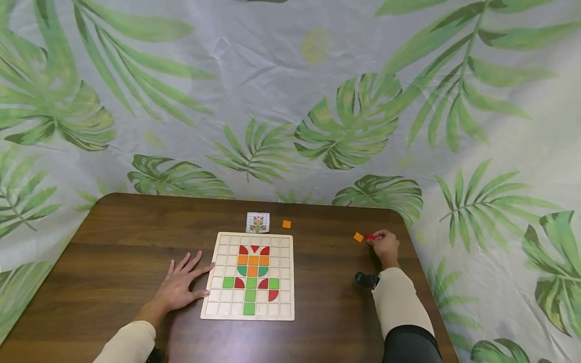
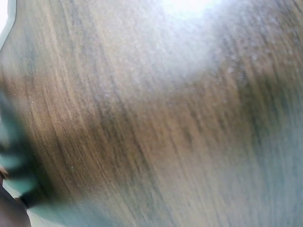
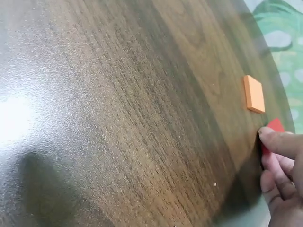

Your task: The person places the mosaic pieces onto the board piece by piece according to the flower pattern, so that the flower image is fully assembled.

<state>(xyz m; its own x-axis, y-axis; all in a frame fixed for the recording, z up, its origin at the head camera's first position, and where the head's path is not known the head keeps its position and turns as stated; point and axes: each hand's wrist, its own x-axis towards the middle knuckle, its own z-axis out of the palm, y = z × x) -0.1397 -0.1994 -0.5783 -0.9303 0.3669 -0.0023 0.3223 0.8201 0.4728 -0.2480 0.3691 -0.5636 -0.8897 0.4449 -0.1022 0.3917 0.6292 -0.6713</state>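
My right hand (image 1: pixel 386 247) pinches a small red tile (image 3: pixel 276 125) between thumb and fingers, low over the right part of the table. Just left of it in the head view lies an orange square tile (image 1: pixel 358 237). My left hand (image 1: pixel 178 288) rests on the table with fingers spread, its index finger and thumb at the left edge of a light wooden grid board (image 1: pixel 218 308). On the board, red, orange and green tiles (image 1: pixel 249 295) form a tulip-like flower with a stem and leaves. In the left wrist view the hand is mostly out of frame.
Behind the board lies a small pattern card (image 1: pixel 257 222) printed with a flower. To its right is another orange square tile (image 1: pixel 287 224). The dark wood table (image 1: pixel 327 282) has rounded far corners, and a leaf-printed cloth (image 1: pixel 272 101) hangs behind it.
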